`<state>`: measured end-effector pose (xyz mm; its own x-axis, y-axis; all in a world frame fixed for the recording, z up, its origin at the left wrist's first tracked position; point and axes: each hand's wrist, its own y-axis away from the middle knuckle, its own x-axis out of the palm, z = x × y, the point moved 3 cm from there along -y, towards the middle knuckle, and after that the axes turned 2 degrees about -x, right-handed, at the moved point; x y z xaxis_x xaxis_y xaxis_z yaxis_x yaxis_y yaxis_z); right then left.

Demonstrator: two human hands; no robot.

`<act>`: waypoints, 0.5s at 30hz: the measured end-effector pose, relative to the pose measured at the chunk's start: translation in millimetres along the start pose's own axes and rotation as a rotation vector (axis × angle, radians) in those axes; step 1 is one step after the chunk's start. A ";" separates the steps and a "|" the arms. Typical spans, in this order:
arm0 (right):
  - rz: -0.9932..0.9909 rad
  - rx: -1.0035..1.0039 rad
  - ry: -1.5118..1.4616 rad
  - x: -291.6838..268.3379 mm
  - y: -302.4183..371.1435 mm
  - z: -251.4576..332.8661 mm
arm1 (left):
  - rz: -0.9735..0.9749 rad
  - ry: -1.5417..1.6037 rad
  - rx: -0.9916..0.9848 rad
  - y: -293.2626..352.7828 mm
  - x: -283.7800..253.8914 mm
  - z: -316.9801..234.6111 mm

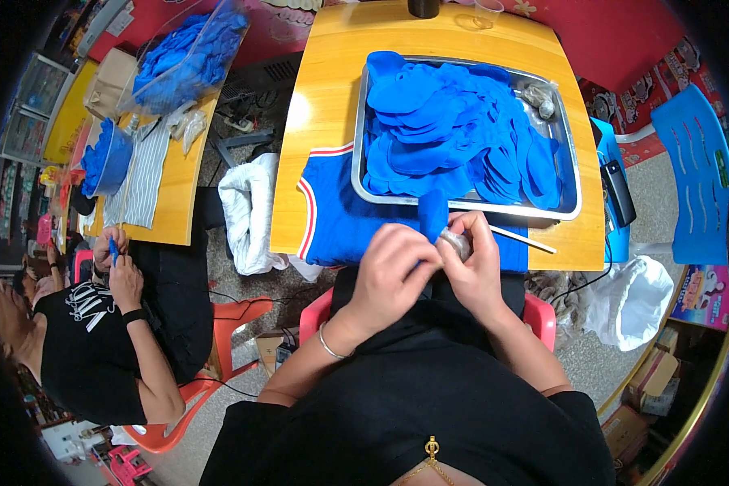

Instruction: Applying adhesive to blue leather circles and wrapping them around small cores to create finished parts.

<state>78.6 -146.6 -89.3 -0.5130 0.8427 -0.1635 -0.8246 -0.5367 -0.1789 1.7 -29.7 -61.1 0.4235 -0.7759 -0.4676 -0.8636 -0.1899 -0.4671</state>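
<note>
My right hand point(476, 271) is closed in front of the tray, its fingers round a small greyish-white wad point(458, 241). From this wad a narrow blue fabric piece point(433, 212) stands up toward the tray. My left hand point(393, 267), slightly blurred, is beside it with finger and thumb pinched together at the right hand's thumb; what they pinch is too small to make out. Just beyond the hands, a metal tray point(577, 182) holds a heap of rounded blue fabric pieces point(454, 121). Small clear bags point(538, 100) with grey contents lie in its right corner.
Under the tray lies blue cloth point(340, 219) with red-white trim on a wooden table point(324, 89). A pale stick point(522, 239) rests at right. At left, a co-worker point(81, 340) handles a blue piece by another table. A blue chair point(692, 170) stands at right.
</note>
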 end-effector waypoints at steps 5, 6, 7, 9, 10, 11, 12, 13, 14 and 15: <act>0.076 0.271 -0.434 3.7 0.4 7.2 | -0.268 -0.009 -0.085 8.6 0.0 2.2; 0.107 0.268 -0.406 3.1 1.8 0.5 | -0.283 0.040 -0.149 10.4 -0.2 4.3; 0.108 0.267 -0.406 3.6 2.6 -2.4 | -0.283 0.039 -0.149 12.0 0.9 6.0; 0.081 0.283 -0.520 4.0 4.1 -5.5 | -0.180 0.091 -0.178 14.0 7.9 9.8; 0.081 0.284 -0.522 3.9 4.5 -6.0 | -0.208 0.103 -0.232 15.5 9.7 9.3; 0.075 0.280 -0.530 3.7 4.8 -6.4 | -0.207 0.102 -0.233 15.5 8.4 9.8; 0.069 0.276 -0.538 3.7 5.1 -6.7 | -0.193 0.070 -0.231 14.9 6.7 10.6; 0.068 0.277 -0.537 2.9 5.3 -6.6 | -0.179 0.040 -0.229 13.9 6.4 10.5; 0.071 0.274 -0.556 2.3 5.3 -6.1 | -0.211 0.074 -0.247 11.8 5.1 8.7; 0.074 0.272 -0.574 1.8 5.5 -5.7 | -0.211 0.075 -0.248 11.7 4.9 10.2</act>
<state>74.5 -148.3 -96.1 -0.5548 0.7330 0.3936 -0.7744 -0.6279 0.0776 -3.5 -29.6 -76.4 0.5867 -0.7444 -0.3187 -0.8031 -0.4846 -0.3465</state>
